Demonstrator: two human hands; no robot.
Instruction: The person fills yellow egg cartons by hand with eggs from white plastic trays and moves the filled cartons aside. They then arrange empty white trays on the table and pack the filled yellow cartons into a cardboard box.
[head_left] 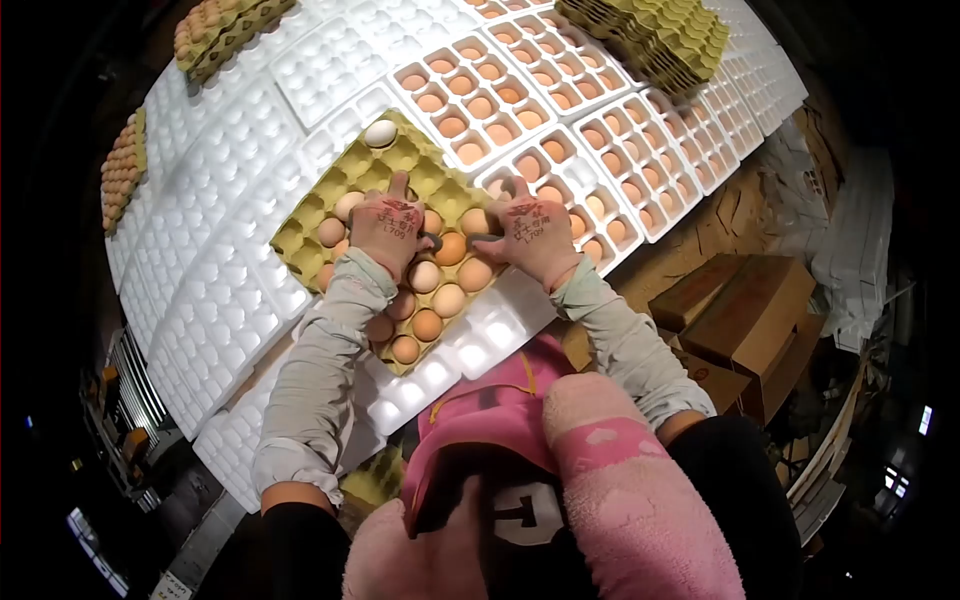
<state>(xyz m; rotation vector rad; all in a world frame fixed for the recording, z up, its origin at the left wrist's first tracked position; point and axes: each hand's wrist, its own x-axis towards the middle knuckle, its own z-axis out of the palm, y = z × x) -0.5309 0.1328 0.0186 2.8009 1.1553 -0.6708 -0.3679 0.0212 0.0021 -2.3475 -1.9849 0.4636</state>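
- Pulp egg tray [425, 160], yellow-green: lies on white foam trays [200, 240] in front of the person; part filled.
- Brown eggs [427, 324]: in its near and middle cups; one white egg [380, 134] at the far corner.
- Left hand [392, 232], gloved: over the tray's middle, thumb and index finger spread; cannot tell whether it grips an egg.
- Right hand [537, 235], gloved: at the tray's right edge, thumb apart from index finger; grip beneath cannot be told.
- Cardboard boxes [745, 330]: right, below the foam trays.
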